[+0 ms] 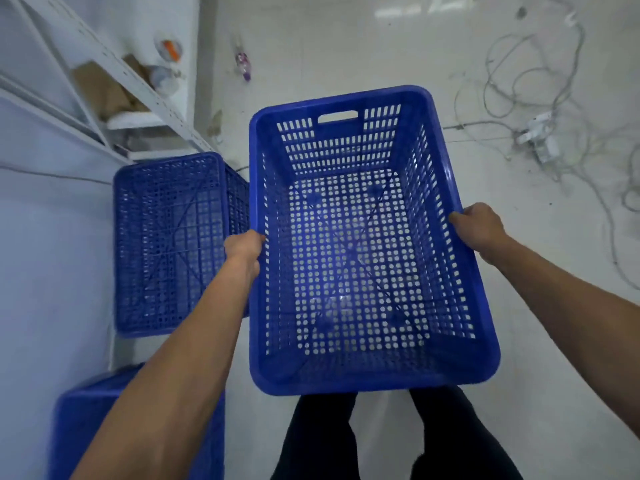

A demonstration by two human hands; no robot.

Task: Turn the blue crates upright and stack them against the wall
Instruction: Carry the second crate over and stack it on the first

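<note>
Left hand and right hand clamped on opposite long rims of upright blue crate; overturned crate just left.

No text, label, brand, number or sign could be read. The blue crates were unmarked, and the small items on the shelf and floor were too blurred for any lettering to be made out.

I see a perforated blue crate at centre frame, upright, open side facing me, empty. A second blue crate lies bottom-up at left by the wall. A third crate shows partly at lower left.
</note>
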